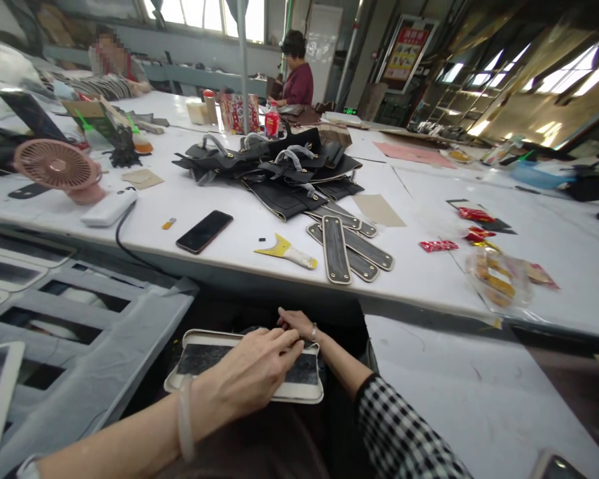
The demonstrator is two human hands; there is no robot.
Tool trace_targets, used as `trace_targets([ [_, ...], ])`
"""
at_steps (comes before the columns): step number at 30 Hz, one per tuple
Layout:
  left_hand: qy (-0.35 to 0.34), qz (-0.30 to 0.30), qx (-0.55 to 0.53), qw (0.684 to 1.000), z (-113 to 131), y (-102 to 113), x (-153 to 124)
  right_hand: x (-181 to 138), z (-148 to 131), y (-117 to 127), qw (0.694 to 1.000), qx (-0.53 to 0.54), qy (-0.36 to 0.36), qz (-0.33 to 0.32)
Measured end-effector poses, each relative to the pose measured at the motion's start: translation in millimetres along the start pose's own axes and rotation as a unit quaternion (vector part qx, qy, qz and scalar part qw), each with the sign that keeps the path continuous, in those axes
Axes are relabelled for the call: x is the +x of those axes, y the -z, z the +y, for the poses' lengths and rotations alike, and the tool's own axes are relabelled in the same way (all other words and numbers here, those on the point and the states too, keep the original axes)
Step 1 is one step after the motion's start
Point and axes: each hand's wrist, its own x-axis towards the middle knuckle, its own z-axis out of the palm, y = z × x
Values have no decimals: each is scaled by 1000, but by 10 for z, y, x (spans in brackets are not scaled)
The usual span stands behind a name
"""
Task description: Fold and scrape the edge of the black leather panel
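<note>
A rectangular cream-edged panel [207, 359] with a black middle and a raised rim lies low in front of me, below the table edge. My left hand [254, 369] reaches across it, its fingers bent and pressed together at the panel's far right part. Beyond that corner is my right hand [298, 323], its fingers curled in at the far rim and touching it. Part of the right fingers is hidden behind the left hand. Ahead on the table, several black strips with cream edging and metal studs [336, 249] lie overlapped.
A yellow-and-white tool [287, 253] and a phone [204, 231] lie near the table edge. Behind are piled black bag pieces [289, 166]. A pink fan [60, 166] stands left, above a grey rack [130, 319]. Packaged food [496, 276] lies right. Two people sit across the table.
</note>
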Motion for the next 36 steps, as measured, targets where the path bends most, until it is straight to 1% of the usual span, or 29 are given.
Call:
trace_targets([
  [3, 25, 30, -21, 999, -49, 36, -32, -192, -157, 247, 998, -13, 35, -47],
  [6, 38, 52, -46, 997, -112, 39, -87, -481, -329, 428, 990, -32, 77, -115],
  [9, 40, 68, -59, 995, -153, 23, -144, -707, -456, 449, 976, -72, 94, -181],
  [12, 36, 77, -75, 994, -166, 17, -182, -819, -544, 403, 958, -136, 106, -227],
  [17, 30, 88, -92, 991, -228, 47, -233, -914, -731, 410, 921, -258, 151, -250],
  [20, 56, 95, -79, 991, -307, 51, -277, -920, -847, 424, 897, -314, 161, -266],
  [22, 71, 101, -70, 990, -353, 38, -309, -856, -891, 384, 886, -328, 171, -281],
  [24, 74, 107, -72, 989, -379, 14, -338, -728, -893, 283, 878, -332, 187, -291],
  [27, 71, 114, -79, 988, -381, -31, -370, -471, -818, 58, 870, -344, 209, -285],
  [30, 66, 118, -94, 986, -363, -66, -399, -284, -723, -130, 869, -360, 206, -270],
  [33, 63, 132, -144, 979, -398, -51, -451, -278, -712, -198, 875, -364, 183, -260],
  [35, 82, 155, -212, 962, -512, -18, -509, -355, -774, -201, 883, -359, 167, -253],
  [36, 108, 168, -260, 945, -606, -8, -545, -403, -822, -202, 886, -355, 162, -251],
])
